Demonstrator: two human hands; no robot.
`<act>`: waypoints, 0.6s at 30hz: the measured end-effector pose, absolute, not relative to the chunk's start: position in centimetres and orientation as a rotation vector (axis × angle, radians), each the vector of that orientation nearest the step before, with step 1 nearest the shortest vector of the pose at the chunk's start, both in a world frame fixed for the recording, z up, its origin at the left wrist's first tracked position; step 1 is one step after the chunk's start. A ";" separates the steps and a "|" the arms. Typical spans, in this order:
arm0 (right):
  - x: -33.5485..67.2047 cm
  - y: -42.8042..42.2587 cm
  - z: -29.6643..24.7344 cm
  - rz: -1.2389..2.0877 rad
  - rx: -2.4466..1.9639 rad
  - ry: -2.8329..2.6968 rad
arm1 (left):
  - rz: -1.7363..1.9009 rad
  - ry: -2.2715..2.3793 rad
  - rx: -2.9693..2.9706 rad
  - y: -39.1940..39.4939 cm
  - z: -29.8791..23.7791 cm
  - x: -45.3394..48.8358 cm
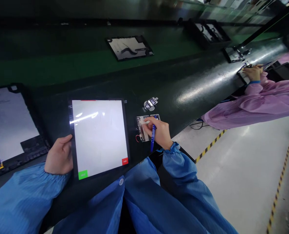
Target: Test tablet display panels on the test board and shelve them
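Both hands busy: left hand (59,156) fingers clamp the white-lit tablet (99,136) by its edge, flat on the surface (183,87). Right hand (161,133) grips a blue pen (152,139) and presses what looks like tape (144,126) onto the small board (140,131) just beside the tablet.

Dim scene, glare streaks on the dark bench (207,84) and tablet screen (99,136), edges warped.
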State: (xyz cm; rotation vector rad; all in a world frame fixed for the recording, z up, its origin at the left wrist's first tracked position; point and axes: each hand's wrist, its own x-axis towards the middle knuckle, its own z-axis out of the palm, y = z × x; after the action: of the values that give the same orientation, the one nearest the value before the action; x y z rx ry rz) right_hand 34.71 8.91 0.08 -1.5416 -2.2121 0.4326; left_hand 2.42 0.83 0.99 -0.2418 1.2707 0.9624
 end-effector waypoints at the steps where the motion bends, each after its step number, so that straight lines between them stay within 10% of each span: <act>1: 34.0 8.7 0.3 0.501 -1.541 -2.249 | 0.972 1.258 -0.228 0.7 0.9 2.4; 18: 31.1 10.3 2.4 0.552 -1.823 -2.472 | 1.221 1.356 -0.125 1.1 1.0 4.1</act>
State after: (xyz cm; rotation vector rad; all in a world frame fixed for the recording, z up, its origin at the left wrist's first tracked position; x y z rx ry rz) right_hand 31.09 10.28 2.36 -1.8234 -2.4716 0.5520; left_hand 4.09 1.07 1.02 -0.1246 1.3562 1.2206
